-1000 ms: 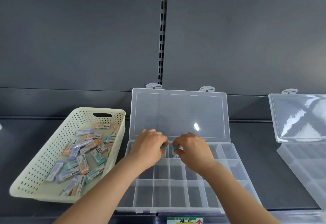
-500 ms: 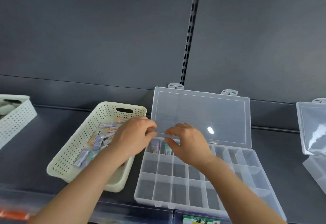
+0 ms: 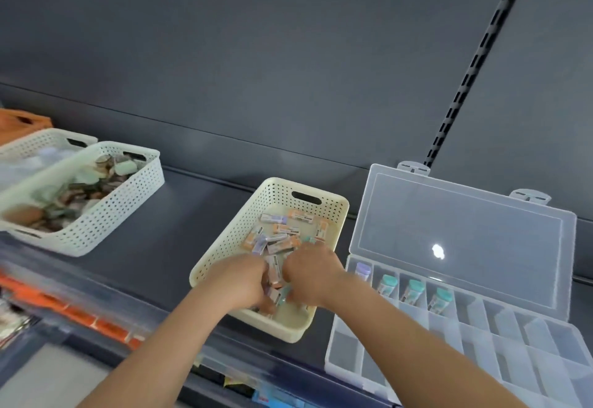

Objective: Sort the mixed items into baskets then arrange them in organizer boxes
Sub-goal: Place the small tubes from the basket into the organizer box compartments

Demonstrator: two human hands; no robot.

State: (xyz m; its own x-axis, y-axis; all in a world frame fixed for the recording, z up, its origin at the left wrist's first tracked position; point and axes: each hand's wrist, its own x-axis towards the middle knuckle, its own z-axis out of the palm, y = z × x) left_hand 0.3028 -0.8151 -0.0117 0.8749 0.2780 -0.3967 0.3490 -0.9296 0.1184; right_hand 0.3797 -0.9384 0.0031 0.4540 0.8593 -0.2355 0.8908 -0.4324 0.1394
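Both hands were inside the cream basket [image 3: 333, 211], which stood on the dark shelf [image 3: 192, 208] just left of the open organizer box [image 3: 481, 353]. The left hand [image 3: 242, 282] and right hand [image 3: 313, 274] had fingers curled down among the loose erasers [image 3: 282, 240]; whether they gripped any could not be determined. Four upright erasers [image 3: 413, 292] occupied the box's rear-left compartments.

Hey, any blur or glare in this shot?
Head view: motion blur smears the lower-left shelf edge and softens the left hand and right hand in the yellow basket; a bright glare spot sits on the organizer box's open lid; the back wall looks slanted.
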